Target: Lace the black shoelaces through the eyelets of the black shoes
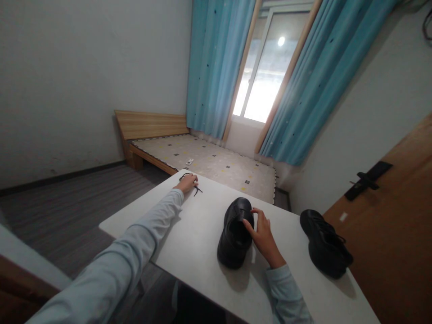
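1. Your right hand has its fingers half curled, thumb and forefinger pinched on the right edge of the black shoe near its opening. That grip looks meant to steady the shoe where it stands.
2. Your left hand is stretched to the far left corner of the white table, fingers closed down over a black shoelace. The loose ends of the lace trail out just to the right of your knuckles. How firmly you grip it, I cannot tell.
3. The shoe sits upright near the middle of the table, toe toward you and heel away. It is plain, smooth and dark, with a rounded toe and a dull shine. No lace shows on it from here.
4. A second black shoe rests at the right side of the table, well apart, with its lace in place.
5. Beyond the table lie a low wooden bed and blue curtains.
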Demonstrator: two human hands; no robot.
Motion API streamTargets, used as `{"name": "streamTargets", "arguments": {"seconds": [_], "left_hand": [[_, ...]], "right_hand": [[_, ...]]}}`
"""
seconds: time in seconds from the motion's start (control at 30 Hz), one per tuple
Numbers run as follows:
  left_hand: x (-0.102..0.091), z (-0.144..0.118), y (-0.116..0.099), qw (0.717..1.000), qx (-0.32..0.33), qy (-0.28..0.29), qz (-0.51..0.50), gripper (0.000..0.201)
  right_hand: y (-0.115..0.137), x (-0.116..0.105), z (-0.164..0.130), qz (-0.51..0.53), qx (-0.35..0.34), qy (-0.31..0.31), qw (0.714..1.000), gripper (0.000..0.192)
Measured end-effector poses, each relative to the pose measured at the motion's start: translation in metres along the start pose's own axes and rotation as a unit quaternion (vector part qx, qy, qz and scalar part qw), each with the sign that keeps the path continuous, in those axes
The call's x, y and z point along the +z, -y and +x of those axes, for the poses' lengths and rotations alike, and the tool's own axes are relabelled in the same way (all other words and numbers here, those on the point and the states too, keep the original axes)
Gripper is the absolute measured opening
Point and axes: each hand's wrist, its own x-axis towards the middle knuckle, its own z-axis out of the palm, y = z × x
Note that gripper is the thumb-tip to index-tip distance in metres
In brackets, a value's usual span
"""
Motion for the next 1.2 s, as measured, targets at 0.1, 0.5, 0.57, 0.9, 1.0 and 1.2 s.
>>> {"name": "streamTargets", "arguments": {"seconds": [0.1, 0.5, 0.57, 0.9, 1.0, 1.2], "left_hand": [[0.000, -0.004, 0.000, 1.000, -0.017, -0.005, 0.007, 0.025], [-0.024, -0.011, -0.032, 0.997, -0.058, -0.047, 0.019, 0.034], [-0.034, -0.009, -0.048, 0.997, -0.042, -0.061, 0.015, 0.033], [-0.071, -0.060, -0.158, 0.949, 0.277, -0.006, -0.149, 0.016], [-0.082, -0.090, -0.184, 0.915, 0.366, 0.032, -0.168, 0.014], [-0.086, -0.129, -0.214, 0.874, 0.458, 0.135, -0.089, 0.008]], "right_hand": [[0.000, 0.000, 0.000, 0.003, 0.004, 0.000, 1.000, 0.039], [-0.001, -0.001, 0.003, 0.018, 0.009, 0.008, 1.000, 0.039], [-0.002, -0.002, 0.003, 0.022, 0.012, 0.010, 1.000, 0.039], [0.003, -0.001, 0.003, 0.024, 0.013, 0.010, 1.000, 0.036], [0.003, 0.000, 0.003, 0.026, 0.009, 0.015, 1.000, 0.037], [-0.005, 0.002, 0.004, 0.060, -0.011, 0.026, 0.998, 0.047]]}}
